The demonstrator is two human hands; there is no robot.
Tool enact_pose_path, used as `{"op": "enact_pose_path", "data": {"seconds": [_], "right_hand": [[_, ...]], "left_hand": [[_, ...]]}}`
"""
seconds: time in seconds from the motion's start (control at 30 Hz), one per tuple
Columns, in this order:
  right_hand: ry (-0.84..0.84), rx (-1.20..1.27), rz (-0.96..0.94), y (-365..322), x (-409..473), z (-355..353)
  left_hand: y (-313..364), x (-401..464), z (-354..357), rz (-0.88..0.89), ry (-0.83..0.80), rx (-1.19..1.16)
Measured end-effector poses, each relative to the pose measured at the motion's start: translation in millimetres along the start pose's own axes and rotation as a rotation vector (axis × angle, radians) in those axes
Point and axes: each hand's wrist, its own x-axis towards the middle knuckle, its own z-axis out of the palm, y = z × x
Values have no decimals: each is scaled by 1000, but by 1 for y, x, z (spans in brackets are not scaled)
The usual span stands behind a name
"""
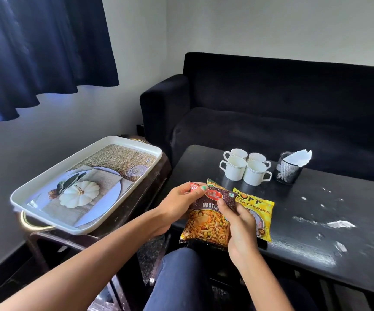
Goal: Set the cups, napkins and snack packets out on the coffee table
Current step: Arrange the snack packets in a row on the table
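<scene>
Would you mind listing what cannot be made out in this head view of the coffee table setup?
- Packet count: behind the brown-and-orange mixture packet only corners of others show, beside the yellow soya chunks packet.
- Right hand covers the mixture packet's right edge; left hand covers its top-left corner.
- Contents of the four white cups: too small.
- Napkin count in the black mesh holder: hidden inside.
- Black coffee table: cut off right.

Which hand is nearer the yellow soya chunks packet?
Right. The right hand lies partly over the yellow soya chunks packet; the left hand is further left, gripping the mixture packet.
</scene>
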Motion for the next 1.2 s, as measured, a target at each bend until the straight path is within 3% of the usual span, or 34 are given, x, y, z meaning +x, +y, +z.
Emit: {"op": "enact_pose_path", "data": {"seconds": [0.2,0.5,0.67,0.8,0.9,1.03,1.1,1.2], "right_hand": [[95,21,3,-26,-4,-11],[-76,-276,-75,-47,-16,-27],[194,-298,-198,-59,9,-60],[498,-340,-184,-62,39,-117],[621,-430,-105,-51,51,-157],[580,-622,27,-35,54,-183],[591,-863,46,-33,52,-184],[584,-1322,-189,-28,47,-183]], "left_hand": [[-3,-6,9,-57,-146,82],[10,-10,28,41,-17,19],[9,-7,43,9,8,248],[-6,1,58,24,18,321],[-23,10,76,33,45,317],[-51,19,100,75,45,469],[-61,24,111,145,74,638],[-69,40,125,298,125,965]]}}
